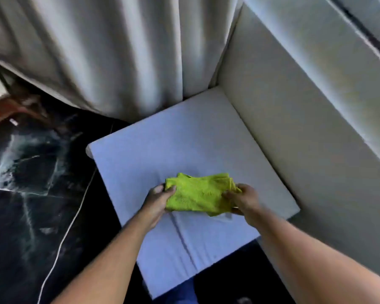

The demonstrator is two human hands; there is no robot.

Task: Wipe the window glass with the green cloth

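A folded bright green cloth (198, 193) rests on or just above a white seat cushion (162, 150). My left hand (157, 200) grips the cloth's left edge, thumb on top. At the right edge my right hand (242, 199) pinches the cloth between fingers and thumb. The window glass is hidden; only a pale frame with a dark strip (364, 34) shows at the top right.
White curtains (110, 51) hang behind the cushion. A cream sofa back and arm (305, 128) rise to the right. The black marbled floor (31, 183) lies to the left, with a thin white cable (62, 238) running across it. A brown wooden piece (7, 108) sits far left.
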